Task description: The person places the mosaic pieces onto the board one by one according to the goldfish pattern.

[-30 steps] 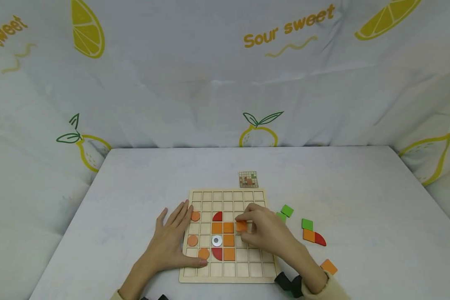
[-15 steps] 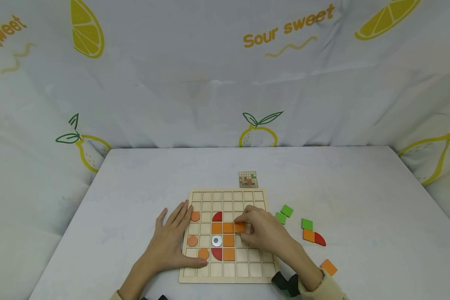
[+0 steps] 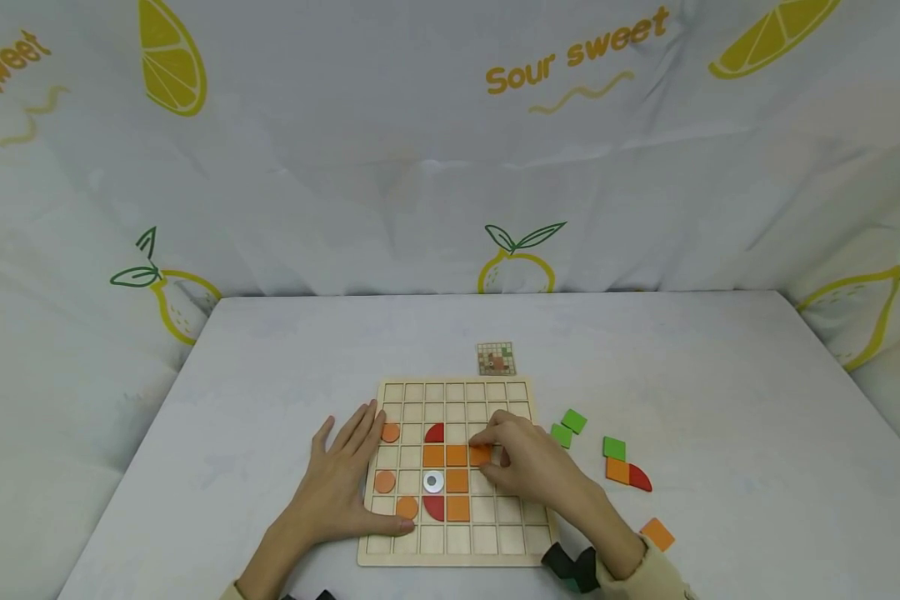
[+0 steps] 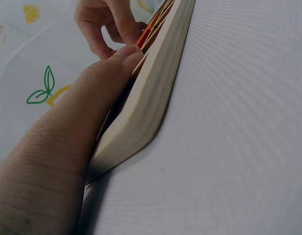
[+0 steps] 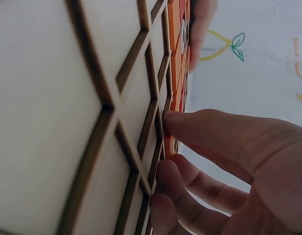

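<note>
A wooden grid board (image 3: 495, 557) lies on the table with raised dividers between its square cells. My right hand (image 3: 528, 458) pinches an orange square tile (image 3: 480, 455) between thumb and fingers, at the cell right of two orange squares (image 3: 446, 456). In the right wrist view the thumb and fingertips are down at the dividers around that tile (image 5: 169, 144). My left hand (image 3: 337, 487) rests along the board's left side with fingers spread and the thumb across the lower left cells. Other cells hold red quarter-circles (image 3: 435, 508), orange discs (image 3: 385, 481) and a white ringed disc (image 3: 433, 482).
Right of the board lie green square tiles (image 3: 573, 421), an orange square touching a red quarter-circle (image 3: 641, 478), and a lone orange square (image 3: 657, 534). A small printed pattern card (image 3: 497, 359) lies behind the board. A lemon-print cloth (image 3: 390, 167) hangs beyond the table.
My right hand has shifted slightly left, bringing the orange tile from a tilt into line with the orange row. The left hand stays where it was.
</note>
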Demonstrator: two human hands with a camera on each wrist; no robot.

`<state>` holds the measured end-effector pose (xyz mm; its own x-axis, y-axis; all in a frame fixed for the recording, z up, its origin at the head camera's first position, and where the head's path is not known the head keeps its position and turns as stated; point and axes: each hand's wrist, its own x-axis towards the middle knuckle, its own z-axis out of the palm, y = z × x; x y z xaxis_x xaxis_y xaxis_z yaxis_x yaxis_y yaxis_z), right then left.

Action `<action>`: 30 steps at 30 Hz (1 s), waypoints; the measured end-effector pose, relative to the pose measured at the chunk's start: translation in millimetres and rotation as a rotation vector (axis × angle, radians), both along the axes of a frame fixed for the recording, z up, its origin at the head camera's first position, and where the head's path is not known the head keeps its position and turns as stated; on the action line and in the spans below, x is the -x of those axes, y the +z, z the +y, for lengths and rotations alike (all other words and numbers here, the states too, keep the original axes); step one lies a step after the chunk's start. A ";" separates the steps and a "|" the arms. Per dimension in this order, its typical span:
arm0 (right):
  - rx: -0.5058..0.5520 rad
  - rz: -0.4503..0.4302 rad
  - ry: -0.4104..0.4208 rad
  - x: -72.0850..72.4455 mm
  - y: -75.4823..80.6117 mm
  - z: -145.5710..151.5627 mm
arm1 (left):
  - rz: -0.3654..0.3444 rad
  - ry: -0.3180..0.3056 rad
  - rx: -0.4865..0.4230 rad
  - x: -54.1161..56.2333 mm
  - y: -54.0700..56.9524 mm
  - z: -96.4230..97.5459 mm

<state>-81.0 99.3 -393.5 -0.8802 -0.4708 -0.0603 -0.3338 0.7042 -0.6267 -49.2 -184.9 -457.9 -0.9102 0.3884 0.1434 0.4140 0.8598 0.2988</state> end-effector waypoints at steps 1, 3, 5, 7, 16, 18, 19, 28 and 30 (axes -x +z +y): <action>0.004 -0.001 0.001 -0.1 -0.1 0.2 | 0.000 0.000 0.000 -0.1 0.1 0.1; 0.010 -0.005 0.003 -0.2 -0.5 1.0 | -0.001 0.000 0.000 -0.2 0.4 0.2; 0.017 -0.006 0.003 -0.2 -1.2 2.0 | 0.000 -0.001 0.001 -0.2 0.6 0.4; 0.023 -0.005 -0.001 -0.2 -1.9 3.3 | 0.003 -0.002 0.002 -0.2 0.6 0.5; 0.031 0.006 -0.031 -1.1 -2.8 4.7 | 0.013 -0.010 -0.002 0.0 0.6 0.3; 0.027 0.006 -0.041 -1.8 -2.2 4.3 | 0.011 -0.009 -0.004 0.0 0.7 0.2; 0.028 0.003 -0.046 -2.1 -1.8 4.3 | 0.010 -0.009 -0.004 0.1 0.8 0.3; 0.020 -0.012 -0.109 -3.7 4.9 10.2 | 0.009 -0.006 0.005 -0.4 1.2 0.2; 0.008 -0.013 -0.120 -5.1 6.2 13.6 | 0.006 -0.005 0.007 -0.5 1.4 0.4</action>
